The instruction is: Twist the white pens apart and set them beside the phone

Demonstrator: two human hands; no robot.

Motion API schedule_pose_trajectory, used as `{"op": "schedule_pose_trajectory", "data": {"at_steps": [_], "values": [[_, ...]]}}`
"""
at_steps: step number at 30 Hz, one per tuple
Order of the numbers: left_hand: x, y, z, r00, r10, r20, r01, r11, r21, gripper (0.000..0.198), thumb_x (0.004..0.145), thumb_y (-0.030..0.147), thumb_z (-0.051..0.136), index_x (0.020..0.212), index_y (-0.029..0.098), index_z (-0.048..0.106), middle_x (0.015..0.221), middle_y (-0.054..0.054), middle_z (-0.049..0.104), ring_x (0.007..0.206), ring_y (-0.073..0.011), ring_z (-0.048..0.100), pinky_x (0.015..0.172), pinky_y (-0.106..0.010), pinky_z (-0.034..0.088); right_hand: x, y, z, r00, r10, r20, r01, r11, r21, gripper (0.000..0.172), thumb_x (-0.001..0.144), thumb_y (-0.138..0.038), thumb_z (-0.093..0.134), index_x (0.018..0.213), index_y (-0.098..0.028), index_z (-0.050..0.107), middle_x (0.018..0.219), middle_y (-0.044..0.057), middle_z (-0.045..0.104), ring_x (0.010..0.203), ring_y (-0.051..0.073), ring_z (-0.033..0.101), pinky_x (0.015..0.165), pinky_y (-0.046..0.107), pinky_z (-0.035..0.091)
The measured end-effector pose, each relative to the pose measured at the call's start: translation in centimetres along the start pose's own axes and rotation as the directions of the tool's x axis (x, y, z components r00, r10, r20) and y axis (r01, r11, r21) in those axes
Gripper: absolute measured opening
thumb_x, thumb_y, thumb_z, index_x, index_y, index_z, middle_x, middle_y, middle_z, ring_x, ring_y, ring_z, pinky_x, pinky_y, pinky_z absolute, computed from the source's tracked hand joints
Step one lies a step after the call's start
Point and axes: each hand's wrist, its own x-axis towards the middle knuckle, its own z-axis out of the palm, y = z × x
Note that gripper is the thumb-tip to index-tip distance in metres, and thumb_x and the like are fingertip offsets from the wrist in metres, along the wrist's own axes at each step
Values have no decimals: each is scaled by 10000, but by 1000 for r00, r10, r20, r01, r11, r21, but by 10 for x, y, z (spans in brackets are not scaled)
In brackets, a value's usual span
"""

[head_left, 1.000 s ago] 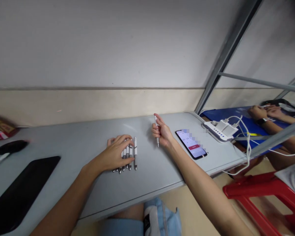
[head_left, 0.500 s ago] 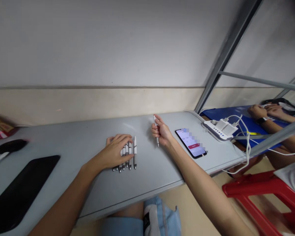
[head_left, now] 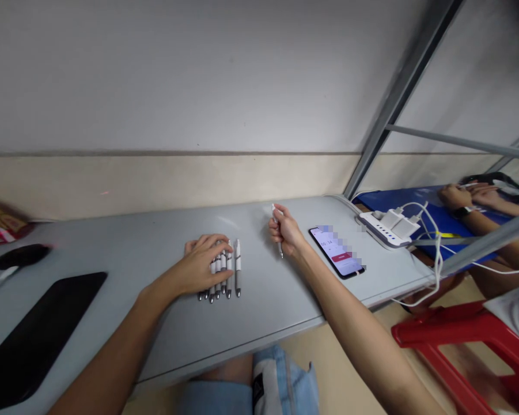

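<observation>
My right hand [head_left: 287,233] is closed around a white and grey pen [head_left: 280,250], held just above the grey desk [head_left: 276,305]. The pen stands nearly upright, with its middle hidden by the fingers. To the left, my left hand [head_left: 205,262] lies over a row of similar pens [head_left: 223,285], its fingers and thumb apart and touching some of them. Their metal tips point toward the desk's front edge, and the hand covers part of the row. One separate pen [head_left: 238,268] lies just right of the row, a small gap from my left hand.
A phone [head_left: 337,252] with a lit timer screen lies right of my right hand, near a white power strip [head_left: 384,229] with cables. At left are a black mat [head_left: 47,340], a dark oval object [head_left: 21,256] and a red packet [head_left: 2,222]. Another person's hands [head_left: 470,196] rest beyond the metal frame.
My left hand has slid very slightly left over the pens. My right hand has shifted a little to the right, still gripping its pen. The pens on the desk have stayed in place.
</observation>
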Motion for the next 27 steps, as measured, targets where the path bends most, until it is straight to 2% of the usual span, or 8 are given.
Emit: {"op": "schedule_pose_trajectory", "data": {"at_steps": [3, 6, 8, 12, 15, 18, 22, 27], "values": [[0, 0, -1, 1000, -8, -6, 8, 1000, -14, 333, 791, 450, 591, 1082, 289, 581, 1296, -46, 504, 1170, -295, 454, 942, -461, 312, 1, 4, -2, 997, -55, -61, 38, 967, -253, 248, 859, -410, 530, 1056, -268, 479, 565, -82, 427, 400, 60, 322, 366, 149, 213], [1, 4, -3, 1000, -1, -29, 1, 1000, -22, 358, 805, 465, 577, 1115, 286, 581, 1285, -52, 511, 1162, -291, 458, 952, -458, 316, 3, 8, -4, 988, -111, -106, 44, 865, -500, 147, 823, -308, 565, 944, -235, 527, 606, -50, 492, 431, 75, 428, 382, 168, 300], [2, 9, -4, 999, 0, -49, -1, 1000, -10, 363, 827, 482, 551, 1128, 280, 574, 1278, -60, 515, 1161, -288, 456, 959, -466, 311, 4, 9, -6, 980, -152, -130, 29, 751, -659, 112, 784, -245, 588, 887, -214, 555, 642, -23, 541, 464, 90, 479, 416, 192, 347], [5, 22, -1, 991, -29, -132, 32, 999, 19, 283, 824, 476, 555, 975, 241, 601, 1262, -75, 524, 1183, -312, 428, 958, -495, 301, 2, 6, -10, 964, -229, -136, -33, 405, -914, 67, 741, -222, 619, 786, -174, 631, 734, 66, 641, 613, 155, 570, 567, 263, 410], [7, 32, 4, 987, -29, -156, 36, 999, 41, 241, 820, 440, 564, 764, 206, 568, 1236, -71, 537, 1186, -312, 419, 949, -501, 303, 0, 2, -11, 970, -188, -155, -114, 210, -971, 76, 718, -201, 637, 767, -161, 679, 804, 122, 677, 744, 217, 615, 658, 304, 423], [9, 37, 9, 988, -20, -156, 30, 998, 64, 282, 800, 440, 590, 674, 193, 539, 1231, -73, 544, 1186, -316, 413, 945, -518, 298, -2, -2, -10, 965, -160, -208, -191, 112, -975, 125, 717, -180, 631, 814, -153, 704, 843, 158, 687, 792, 256, 635, 674, 326, 430], [10, 40, 13, 986, -33, -163, 44, 997, 65, 297, 786, 446, 604, 640, 194, 549, 1245, -68, 536, 1196, -326, 396, 944, -538, 294, -4, -6, -11, 962, -166, -215, -210, 45, -977, 287, 721, -157, 609, 994, -179, 694, 933, 174, 685, 832, 288, 646, 666, 346, 434], [11, 43, 16, 983, -60, -175, 71, 996, 58, 284, 763, 438, 620, 630, 195, 558, 1248, -72, 538, 1194, -329, 395, 950, -547, 294, -6, -11, -13, 963, -135, -234, -235, 14, -972, 248, 695, -144, 636, 932, -176, 702, 925, 178, 677, 839, 299, 642, 670, 355, 439]]}}
